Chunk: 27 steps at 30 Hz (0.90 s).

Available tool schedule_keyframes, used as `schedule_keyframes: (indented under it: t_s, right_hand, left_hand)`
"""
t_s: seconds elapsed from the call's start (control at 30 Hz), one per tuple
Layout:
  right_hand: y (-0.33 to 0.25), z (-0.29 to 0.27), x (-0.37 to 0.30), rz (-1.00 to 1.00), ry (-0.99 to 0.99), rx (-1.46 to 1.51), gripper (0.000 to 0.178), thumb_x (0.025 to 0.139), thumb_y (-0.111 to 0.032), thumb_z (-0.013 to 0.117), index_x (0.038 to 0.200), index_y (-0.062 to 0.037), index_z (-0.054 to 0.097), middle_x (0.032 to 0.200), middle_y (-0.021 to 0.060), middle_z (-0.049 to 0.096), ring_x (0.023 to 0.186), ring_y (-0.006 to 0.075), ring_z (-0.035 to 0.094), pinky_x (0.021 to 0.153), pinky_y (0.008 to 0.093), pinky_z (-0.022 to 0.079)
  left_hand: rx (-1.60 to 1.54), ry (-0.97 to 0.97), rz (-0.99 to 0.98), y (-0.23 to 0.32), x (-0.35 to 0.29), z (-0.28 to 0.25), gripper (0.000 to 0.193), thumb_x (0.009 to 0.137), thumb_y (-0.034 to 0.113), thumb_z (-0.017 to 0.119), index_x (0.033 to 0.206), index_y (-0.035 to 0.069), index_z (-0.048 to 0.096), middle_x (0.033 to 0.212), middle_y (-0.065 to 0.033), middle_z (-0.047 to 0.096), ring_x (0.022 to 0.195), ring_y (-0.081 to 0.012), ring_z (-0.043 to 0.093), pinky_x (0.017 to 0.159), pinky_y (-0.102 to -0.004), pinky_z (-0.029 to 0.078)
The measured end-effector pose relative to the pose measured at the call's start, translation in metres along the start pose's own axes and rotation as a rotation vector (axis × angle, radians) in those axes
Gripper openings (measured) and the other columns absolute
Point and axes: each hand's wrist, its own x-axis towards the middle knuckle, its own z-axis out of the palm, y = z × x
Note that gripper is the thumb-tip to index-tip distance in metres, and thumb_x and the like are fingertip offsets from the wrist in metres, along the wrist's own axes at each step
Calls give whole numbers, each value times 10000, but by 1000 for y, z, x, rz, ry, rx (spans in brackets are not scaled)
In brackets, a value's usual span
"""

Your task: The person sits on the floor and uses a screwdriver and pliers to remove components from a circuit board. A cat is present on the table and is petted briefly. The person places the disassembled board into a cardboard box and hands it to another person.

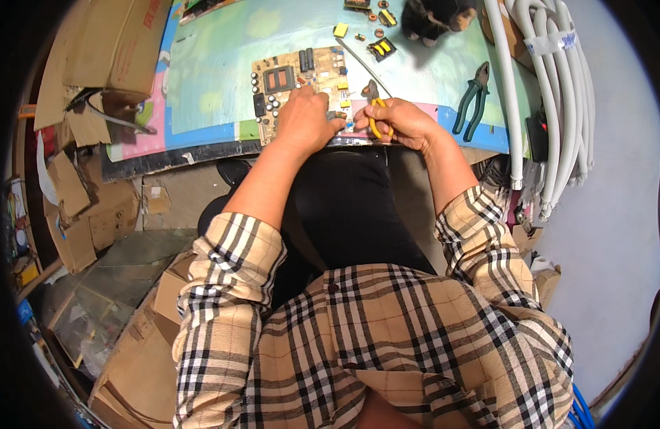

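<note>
Left: tan, roughly rectangular circuit board (328, 77), crowded with soldered parts, lying flat near the close edge of a pale blue-green patterned table cover (223, 79). Judged light and stiff, brittle if flexed; the standing parts look easy to bend or snap. Best hold: the bare rims, clear of the tall cylinders.

Left hand (303, 118) over the board's near, right part, fingers loosely bent and a little apart, thumb toward the right edge. Cannot tell whether the fingertips pinch a part or only press the board down.

Just right of the board: yellow-handled metal pliers (373, 127), head pointing away from the person. Likely small, firm, fairly dense; smooth handles, so hold low on the grips. Right hand (412, 123) has them between thumb and curled fingers, fingertips near the board's right edge; contact unclear.

Farther right: dark green-handled pliers (473, 100), lying apart from both hands.
</note>
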Motion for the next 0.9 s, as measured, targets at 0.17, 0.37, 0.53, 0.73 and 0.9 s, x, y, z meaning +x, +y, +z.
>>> schedule_keyframes:
  t_s: [0.17,0.37,0.53,0.73,0.9]
  right_hand:
    - [-1,4,-2,29,21,-40,230,1022,-84,461,987,68,630,815,122,671,581,139,604,503,220,466]
    - [2,10,-7,-33,202,-653,254,983,-200,558,955,24,672,825,130,695,628,188,660,547,311,504]
    - [42,32,-11,-419,585,-1534,187,876,-147,551,883,-5,671,902,230,677,817,349,701,718,422,565]
    - [42,44,2,-470,748,-1790,157,845,-113,565,918,-1,648,951,155,603,775,245,682,652,334,557]
    - [41,47,9,-514,747,-1946,186,846,-118,574,957,6,657,963,125,556,852,223,631,667,311,545]
  left_hand:
    - [94,69,18,7,4,12,359,729,363,821,887,55,724,1074,-149,624,1135,-333,545,907,-447,499]
    - [153,79,7,5,3,12,256,760,306,776,893,88,754,1081,-144,637,1121,-350,538,904,-449,499]
    - [152,52,32,4,4,9,236,762,285,759,916,107,764,1078,-127,643,1109,-353,540,897,-448,503]
    - [147,-2,-5,11,4,4,238,767,286,758,928,111,769,1088,-115,646,1107,-348,552,906,-449,503]
    - [119,-35,6,9,3,-1,231,782,281,749,937,112,779,1087,-106,657,1107,-330,570,909,-448,504]
